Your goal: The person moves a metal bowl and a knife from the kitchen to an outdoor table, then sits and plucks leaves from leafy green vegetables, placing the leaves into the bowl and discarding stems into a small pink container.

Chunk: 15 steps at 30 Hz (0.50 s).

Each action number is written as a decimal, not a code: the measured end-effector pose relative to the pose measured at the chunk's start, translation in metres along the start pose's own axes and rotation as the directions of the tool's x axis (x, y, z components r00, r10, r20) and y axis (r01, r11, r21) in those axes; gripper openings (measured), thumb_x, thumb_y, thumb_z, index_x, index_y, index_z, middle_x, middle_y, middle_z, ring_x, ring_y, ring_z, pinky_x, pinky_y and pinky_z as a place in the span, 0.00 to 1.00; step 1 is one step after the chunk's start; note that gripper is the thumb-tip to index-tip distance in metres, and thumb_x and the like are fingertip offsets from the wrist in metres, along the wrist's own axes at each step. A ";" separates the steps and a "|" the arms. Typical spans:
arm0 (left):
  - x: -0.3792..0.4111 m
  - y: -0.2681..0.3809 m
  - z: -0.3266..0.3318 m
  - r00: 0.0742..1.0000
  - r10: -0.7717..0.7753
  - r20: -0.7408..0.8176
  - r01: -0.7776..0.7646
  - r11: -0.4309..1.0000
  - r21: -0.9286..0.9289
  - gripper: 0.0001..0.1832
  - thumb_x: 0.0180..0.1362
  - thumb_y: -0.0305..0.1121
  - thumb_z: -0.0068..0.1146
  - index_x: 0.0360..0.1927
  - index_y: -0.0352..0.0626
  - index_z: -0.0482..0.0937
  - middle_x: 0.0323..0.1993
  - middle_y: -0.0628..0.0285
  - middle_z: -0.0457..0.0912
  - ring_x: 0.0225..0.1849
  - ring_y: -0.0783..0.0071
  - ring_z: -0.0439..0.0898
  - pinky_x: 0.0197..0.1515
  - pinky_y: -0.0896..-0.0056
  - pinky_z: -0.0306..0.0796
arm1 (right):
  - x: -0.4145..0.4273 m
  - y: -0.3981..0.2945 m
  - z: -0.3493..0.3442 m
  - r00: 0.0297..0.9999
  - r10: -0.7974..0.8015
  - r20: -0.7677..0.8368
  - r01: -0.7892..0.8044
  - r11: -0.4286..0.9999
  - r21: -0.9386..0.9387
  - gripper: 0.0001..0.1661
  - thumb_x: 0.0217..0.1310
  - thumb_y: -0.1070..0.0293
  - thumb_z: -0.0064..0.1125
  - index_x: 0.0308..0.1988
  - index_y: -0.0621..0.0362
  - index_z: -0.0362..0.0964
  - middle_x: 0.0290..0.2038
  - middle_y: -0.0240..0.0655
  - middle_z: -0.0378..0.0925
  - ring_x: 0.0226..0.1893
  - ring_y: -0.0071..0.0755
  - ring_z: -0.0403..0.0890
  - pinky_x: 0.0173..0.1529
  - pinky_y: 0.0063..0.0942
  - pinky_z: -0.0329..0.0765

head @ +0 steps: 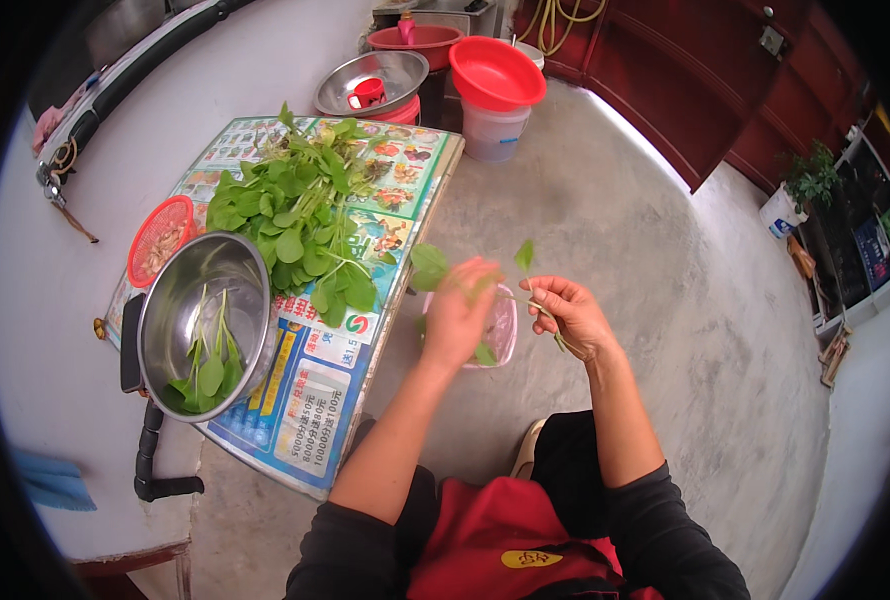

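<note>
My right hand [569,311] pinches the pale stem of a leafy green stalk [527,301], one leaf rising above the fingers. My left hand [456,315], blurred, has its fingers around the leafy end of this stalk, with broad leaves showing beyond them. Below both hands a pink-rimmed, plastic-lined bin [509,337] stands on the floor, partly hidden, with bits of leaf in it. On the table to the left lies a heap of leafy greens [287,202], roots toward the far end. Nearer me, a steel bowl [254,300] holds several leafy stalks [212,367].
The low table [317,457] has a printed cover. A red basket [164,217] of what look like garlic cloves and a dark phone [131,345] sit beside the bowl. Behind stand a red basin [497,71] on a bucket [494,135] and a steel basin [332,82] with a red mug [370,91].
</note>
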<state>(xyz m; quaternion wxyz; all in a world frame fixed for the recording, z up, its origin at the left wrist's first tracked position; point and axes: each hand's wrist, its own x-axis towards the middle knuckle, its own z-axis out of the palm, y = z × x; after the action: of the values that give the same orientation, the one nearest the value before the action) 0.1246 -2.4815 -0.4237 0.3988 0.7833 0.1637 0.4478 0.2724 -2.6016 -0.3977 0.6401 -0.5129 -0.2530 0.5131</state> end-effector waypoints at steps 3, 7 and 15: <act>-0.004 0.000 0.003 0.990 0.035 0.134 -0.056 0.986 0.154 0.10 0.51 0.27 0.53 0.39 0.41 0.77 0.38 0.54 0.77 0.44 0.53 0.73 0.47 0.58 0.66 | 0.001 0.004 -0.004 1.000 -0.016 0.017 0.015 0.999 0.038 0.16 0.59 0.68 0.56 0.45 0.65 0.70 0.27 0.33 0.75 0.17 0.18 0.68 0.28 0.19 0.71; -0.006 0.009 0.003 0.979 -0.076 0.192 0.038 0.980 0.194 0.10 0.49 0.25 0.54 0.37 0.42 0.77 0.33 0.55 0.76 0.39 0.53 0.74 0.41 0.59 0.67 | 0.007 0.004 -0.007 1.000 -0.019 0.024 0.022 0.990 -0.138 0.15 0.59 0.67 0.56 0.44 0.65 0.69 0.28 0.33 0.76 0.18 0.18 0.70 0.27 0.18 0.71; -0.008 0.007 0.003 0.961 -0.173 0.214 0.089 0.932 0.352 0.09 0.48 0.24 0.54 0.36 0.40 0.74 0.33 0.53 0.74 0.36 0.50 0.74 0.35 0.56 0.67 | 0.003 0.008 -0.004 0.999 -0.039 0.005 0.034 0.804 -0.594 0.07 0.57 0.71 0.56 0.33 0.63 0.74 0.26 0.29 0.76 0.23 0.19 0.73 0.28 0.21 0.70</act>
<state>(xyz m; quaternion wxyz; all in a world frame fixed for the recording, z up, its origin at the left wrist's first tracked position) 0.1222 -2.4919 -0.4237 0.3040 0.8761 0.2409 0.2863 0.2737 -2.6011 -0.4075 0.4585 -0.6841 -0.4081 0.3940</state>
